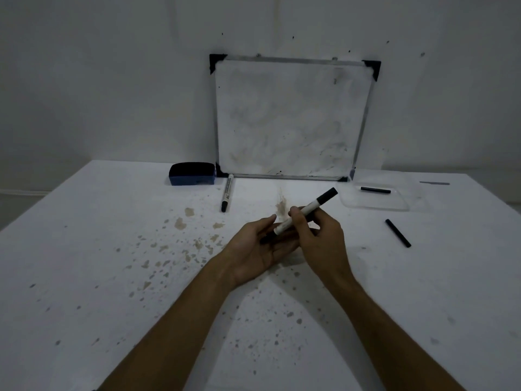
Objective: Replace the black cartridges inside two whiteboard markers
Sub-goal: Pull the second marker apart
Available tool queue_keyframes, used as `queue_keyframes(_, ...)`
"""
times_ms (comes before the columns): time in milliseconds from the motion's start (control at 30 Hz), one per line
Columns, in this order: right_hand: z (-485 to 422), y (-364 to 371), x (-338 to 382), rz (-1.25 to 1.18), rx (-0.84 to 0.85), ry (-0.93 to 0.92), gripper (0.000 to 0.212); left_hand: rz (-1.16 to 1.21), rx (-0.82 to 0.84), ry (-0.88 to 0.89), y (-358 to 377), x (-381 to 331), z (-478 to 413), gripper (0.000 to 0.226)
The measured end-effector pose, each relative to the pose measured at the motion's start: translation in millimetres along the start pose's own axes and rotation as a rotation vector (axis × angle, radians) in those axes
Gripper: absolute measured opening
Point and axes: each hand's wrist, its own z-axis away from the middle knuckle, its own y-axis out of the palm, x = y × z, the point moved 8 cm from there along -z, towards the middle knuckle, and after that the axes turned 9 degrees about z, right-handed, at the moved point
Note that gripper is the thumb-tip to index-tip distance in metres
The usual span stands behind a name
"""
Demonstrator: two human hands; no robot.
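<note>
Head view
Right hand (pixel 318 238): fingers are curling closed around a white-barrelled whiteboard marker with a black cap (pixel 307 211), tilting it cap-up.
Left hand (pixel 259 246): is lying palm-up, fingers loosely spread, under the marker's lower end, where a dark piece is showing.
Second white marker (pixel 227 193): is lying on the stained white table (pixel 112 277).
Black cartridge (pixel 397 233): is lying right of the hands.
Another black cartridge (pixel 375 190): is resting in a clear plastic tray (pixel 394 206).

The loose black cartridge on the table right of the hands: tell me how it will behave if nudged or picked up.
The black cartridge looks like a slim round stick lying flat on the table, so a sideways nudge would probably make it roll. It appears rigid and straight, so it should lift without bending. Being thin and small, it is likely light, and fingers may need a pinch rather than a full grasp.
</note>
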Motion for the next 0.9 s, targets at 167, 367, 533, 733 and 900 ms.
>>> queue_keyframes(167, -7, -6, -21, 0.059, 0.013, 0.161, 0.028, -0.244, -0.063, -0.131, -9, 5, -1, 0.048)
queue_keyframes(367, -17, -15, -49, -0.328, 0.046, 0.438, 0.031, -0.269, 0.015, -0.081, -14, -4, -2, 0.039)
queue_keyframes(533, -29, -43, -44, 0.157, -0.011, 0.190, 0.042, -0.427, 0.051, 0.190, -14, -40, 5, 0.035)
queue_keyframes(733, -22, -29, -33, 0.555, 0.097, -0.029, 0.045, -0.685, -0.179, 0.607, -28, -85, 22, 0.020)
queue_keyframes(900, -15, -16, -38, 0.651, 0.142, -0.105, 0.030, -0.937, -0.350, 0.778, -38, -95, 31, 0.023)
